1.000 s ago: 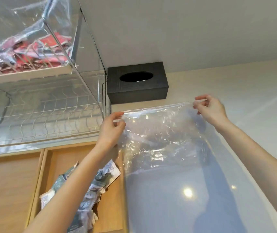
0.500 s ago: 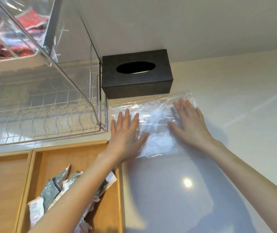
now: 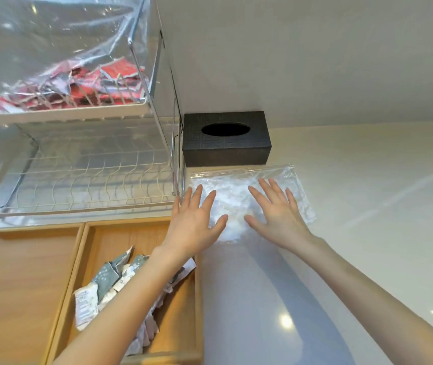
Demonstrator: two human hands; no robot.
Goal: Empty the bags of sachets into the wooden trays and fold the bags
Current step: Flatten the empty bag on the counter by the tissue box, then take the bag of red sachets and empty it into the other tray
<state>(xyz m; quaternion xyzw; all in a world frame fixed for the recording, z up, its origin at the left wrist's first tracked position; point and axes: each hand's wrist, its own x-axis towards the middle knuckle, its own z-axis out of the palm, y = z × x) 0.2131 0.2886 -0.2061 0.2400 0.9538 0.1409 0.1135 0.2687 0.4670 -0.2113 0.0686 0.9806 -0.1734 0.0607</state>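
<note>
An empty clear plastic bag [image 3: 239, 192] lies folded flat on the white counter just in front of the black tissue box. My left hand [image 3: 197, 222] presses on its left part with fingers spread. My right hand [image 3: 278, 214] lies flat on its right part, fingers apart too. A wooden tray [image 3: 178, 299] at lower middle holds a heap of green and white sachets [image 3: 110, 285], partly hidden by my left forearm. Another wooden tray [image 3: 26, 272] sits to its left. A second clear bag with red sachets [image 3: 99, 85] rests on the upper rack shelf.
A black tissue box [image 3: 227, 139] stands against the wall behind the bag. A two-tier metal dish rack [image 3: 84, 180] fills the upper left, its right posts close to my left hand. White counter [image 3: 355, 206] stretches to the right.
One second ago both hands held the bag up by its top corners. It now lies folded on the counter and both palms press it flat.
</note>
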